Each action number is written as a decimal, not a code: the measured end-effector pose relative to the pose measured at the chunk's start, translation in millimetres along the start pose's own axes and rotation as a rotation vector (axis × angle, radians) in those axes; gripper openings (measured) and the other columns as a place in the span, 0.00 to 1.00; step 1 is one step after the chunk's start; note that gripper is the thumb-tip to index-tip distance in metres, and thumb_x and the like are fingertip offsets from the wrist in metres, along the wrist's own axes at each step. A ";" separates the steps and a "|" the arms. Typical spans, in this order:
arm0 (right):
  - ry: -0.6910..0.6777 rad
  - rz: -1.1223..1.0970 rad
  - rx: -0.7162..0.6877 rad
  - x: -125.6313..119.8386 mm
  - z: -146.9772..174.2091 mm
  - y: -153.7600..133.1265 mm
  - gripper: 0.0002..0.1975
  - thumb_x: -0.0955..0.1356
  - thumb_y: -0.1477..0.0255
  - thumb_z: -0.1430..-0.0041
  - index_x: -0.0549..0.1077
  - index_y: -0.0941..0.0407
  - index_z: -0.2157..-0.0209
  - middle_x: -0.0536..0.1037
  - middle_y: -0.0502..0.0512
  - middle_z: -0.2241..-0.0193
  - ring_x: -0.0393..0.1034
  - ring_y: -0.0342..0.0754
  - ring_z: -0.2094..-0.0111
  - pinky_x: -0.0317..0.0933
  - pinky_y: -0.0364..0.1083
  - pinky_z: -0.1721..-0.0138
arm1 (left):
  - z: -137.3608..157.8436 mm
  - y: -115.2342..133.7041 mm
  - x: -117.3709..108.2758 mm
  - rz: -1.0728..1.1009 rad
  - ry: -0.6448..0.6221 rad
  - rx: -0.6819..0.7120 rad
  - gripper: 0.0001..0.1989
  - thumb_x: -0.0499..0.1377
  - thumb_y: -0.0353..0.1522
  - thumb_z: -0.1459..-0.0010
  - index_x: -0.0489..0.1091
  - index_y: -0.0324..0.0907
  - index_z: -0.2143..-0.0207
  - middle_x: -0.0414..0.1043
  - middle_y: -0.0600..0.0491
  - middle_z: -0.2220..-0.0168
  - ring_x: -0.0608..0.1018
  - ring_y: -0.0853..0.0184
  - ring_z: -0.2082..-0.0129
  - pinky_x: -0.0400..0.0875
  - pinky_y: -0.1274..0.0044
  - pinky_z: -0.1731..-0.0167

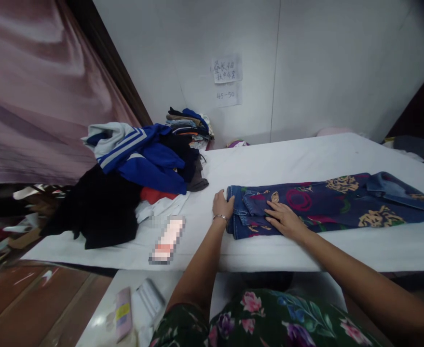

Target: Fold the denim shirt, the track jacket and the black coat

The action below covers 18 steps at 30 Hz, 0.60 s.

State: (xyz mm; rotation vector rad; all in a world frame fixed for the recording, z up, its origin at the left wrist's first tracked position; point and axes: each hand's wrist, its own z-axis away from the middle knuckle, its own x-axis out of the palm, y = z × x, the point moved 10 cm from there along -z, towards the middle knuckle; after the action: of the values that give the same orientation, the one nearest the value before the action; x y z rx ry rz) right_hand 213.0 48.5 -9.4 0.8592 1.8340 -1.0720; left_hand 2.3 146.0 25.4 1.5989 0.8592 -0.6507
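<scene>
Jacket (315,198): denim, patterned, laid as long narrow strip on right part of white table (250,166); collar toward right end. Left hand (223,207): at left end of jacket, touching edge; whether cloth is pinched, cannot tell. Right hand (286,220): palm down on jacket, right of left hand, fingers slightly spread, resting on cloth. Clothes pile (154,161): left side of table, loose, blue garment above black garment (103,207). Folded stack (186,126): far left, beyond pile.
</scene>
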 end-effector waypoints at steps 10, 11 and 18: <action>-0.155 -0.097 -0.049 1.8 16.2 -34.8 0.24 0.59 0.59 0.37 0.66 0.53 0.43 0.60 0.58 0.39 0.49 0.54 0.37 0.43 0.59 0.39 | 37.0 77.1 82.2 -0.272 -0.417 0.507 0.27 0.46 0.43 0.37 0.55 0.45 0.38 0.52 0.48 0.36 0.53 0.59 0.35 0.44 0.60 0.38; -0.141 -0.110 -0.051 -4.2 18.9 -33.8 0.23 0.59 0.60 0.36 0.67 0.52 0.43 0.61 0.58 0.40 0.50 0.53 0.37 0.44 0.59 0.39 | 35.6 74.2 84.9 -0.277 -0.420 0.499 0.27 0.46 0.43 0.37 0.53 0.45 0.37 0.51 0.48 0.35 0.52 0.59 0.35 0.44 0.61 0.38; 0.170 0.165 0.210 -84.0 29.9 60.3 0.25 0.59 0.59 0.36 0.63 0.53 0.41 0.56 0.60 0.37 0.44 0.56 0.35 0.42 0.62 0.39 | 31.9 72.0 83.2 -0.307 -0.396 0.518 0.28 0.45 0.41 0.37 0.52 0.43 0.37 0.50 0.49 0.35 0.52 0.59 0.35 0.43 0.61 0.38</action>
State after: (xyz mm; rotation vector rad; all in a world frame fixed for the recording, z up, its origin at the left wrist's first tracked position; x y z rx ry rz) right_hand 309.3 33.6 36.2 1.2370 1.7713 -1.1274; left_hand 110.4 124.0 -5.7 1.7115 0.6707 -1.4482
